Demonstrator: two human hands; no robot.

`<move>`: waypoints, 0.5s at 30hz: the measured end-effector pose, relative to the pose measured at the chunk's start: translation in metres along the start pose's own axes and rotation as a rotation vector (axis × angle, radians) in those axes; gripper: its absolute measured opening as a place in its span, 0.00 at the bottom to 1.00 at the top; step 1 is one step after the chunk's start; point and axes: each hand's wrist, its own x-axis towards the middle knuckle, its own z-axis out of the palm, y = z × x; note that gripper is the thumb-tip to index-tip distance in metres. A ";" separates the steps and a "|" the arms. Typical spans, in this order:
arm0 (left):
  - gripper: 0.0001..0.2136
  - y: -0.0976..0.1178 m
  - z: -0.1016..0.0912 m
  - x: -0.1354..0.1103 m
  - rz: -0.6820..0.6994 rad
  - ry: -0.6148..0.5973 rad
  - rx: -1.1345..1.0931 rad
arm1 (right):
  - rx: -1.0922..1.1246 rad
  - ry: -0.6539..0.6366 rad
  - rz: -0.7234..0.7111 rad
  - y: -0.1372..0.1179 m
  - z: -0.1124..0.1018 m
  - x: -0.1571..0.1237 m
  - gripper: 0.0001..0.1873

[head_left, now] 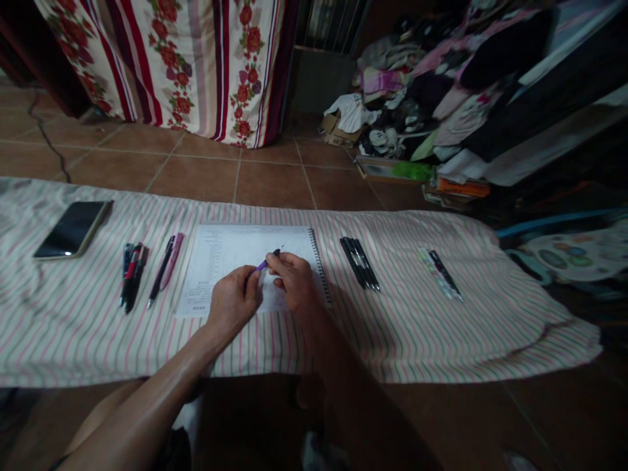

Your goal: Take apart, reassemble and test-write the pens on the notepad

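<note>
I held a purple pen (261, 265) in front of me, over the open notebook (240, 241), with both hands on it. My left hand (234, 293) pinched the purple barrel between thumb and fingers, and my right hand (293, 278) had its fingertips closed around the other end, where a small dark piece poked out past them. The pen sat tilted, its dark end up and to the right, and the fine detail there was too small to make out

The notebook lay on a striped cloth (417, 327), its wire spiral (320, 265) on the right side. Just beyond the spiral lay a group of black pens (360, 263), side by side, and farther right a dark pen (445, 275) lay next to a pale one (434, 271). Just left of the notebook were a pink pen (171, 263) and a black pen (161, 272), then a bunch of mixed pens (132, 278), some with red on them. A phone (72, 229) lay farthest left, near the far edge of the cloth
</note>
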 end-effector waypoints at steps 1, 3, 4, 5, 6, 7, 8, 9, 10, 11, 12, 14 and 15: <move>0.16 0.000 0.000 0.000 -0.013 -0.005 -0.016 | -0.004 0.000 -0.007 -0.001 0.000 0.000 0.13; 0.16 0.000 0.000 0.001 -0.036 -0.020 -0.056 | -0.008 -0.014 -0.020 -0.003 0.001 -0.001 0.11; 0.16 0.001 0.000 0.001 -0.045 -0.028 -0.075 | 0.000 -0.025 -0.026 -0.003 0.001 -0.002 0.11; 0.16 0.001 0.000 0.002 -0.051 -0.033 -0.090 | 0.015 -0.038 -0.027 -0.004 0.000 -0.002 0.10; 0.16 0.001 0.000 0.002 -0.053 -0.034 -0.102 | 0.032 -0.052 -0.020 -0.005 0.000 -0.003 0.10; 0.16 0.001 0.000 0.002 -0.051 -0.033 -0.109 | 0.050 -0.068 -0.008 -0.005 0.000 -0.004 0.10; 0.15 0.001 0.000 0.002 -0.048 -0.029 -0.112 | 0.062 -0.081 0.005 -0.005 -0.001 -0.004 0.11; 0.15 0.001 0.000 0.002 -0.045 -0.018 -0.108 | 0.064 -0.091 0.017 -0.005 -0.001 -0.005 0.11; 0.15 0.001 0.000 0.002 -0.041 -0.007 -0.096 | 0.054 -0.101 0.025 -0.005 -0.002 -0.005 0.11; 0.15 0.001 0.000 0.001 -0.034 0.003 -0.077 | 0.038 -0.108 0.028 -0.005 -0.002 -0.005 0.11; 0.15 0.001 0.000 0.001 -0.027 0.010 -0.055 | 0.022 -0.108 0.029 -0.005 -0.002 -0.005 0.12; 0.15 0.001 0.000 0.000 -0.004 0.016 -0.012 | 0.008 -0.090 0.031 -0.003 -0.002 -0.004 0.13; 0.15 0.001 0.000 0.000 0.008 0.016 0.006 | 0.011 -0.074 0.030 -0.002 -0.002 -0.003 0.14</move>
